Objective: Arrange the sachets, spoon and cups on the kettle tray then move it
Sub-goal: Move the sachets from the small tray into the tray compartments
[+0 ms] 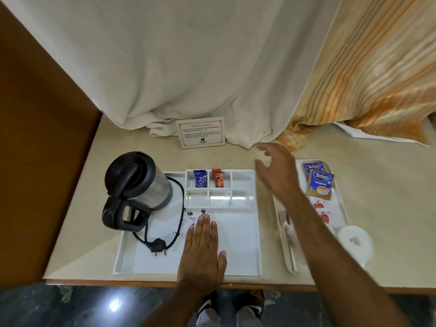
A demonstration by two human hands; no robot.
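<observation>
A: We find two sachets (210,181) slotted beside the kettle (139,185); left hand (203,251) flat on the tray (236,244), grip apart.

B: Right hand (276,171) empty, grip apart. Tetley sachets (319,182), spoon (286,234), cup (355,240) remain right of the kettle.

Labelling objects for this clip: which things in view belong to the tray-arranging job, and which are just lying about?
Job:
- white compartmented kettle tray
- black and steel electric kettle
- blue sachet and red sachet in tray compartments
- blue Tetley tea sachets on the side tray
- metal spoon
- white cup
- left hand, right hand

Lying about:
- white framed notice card
- white curtain
- orange striped curtain
</observation>
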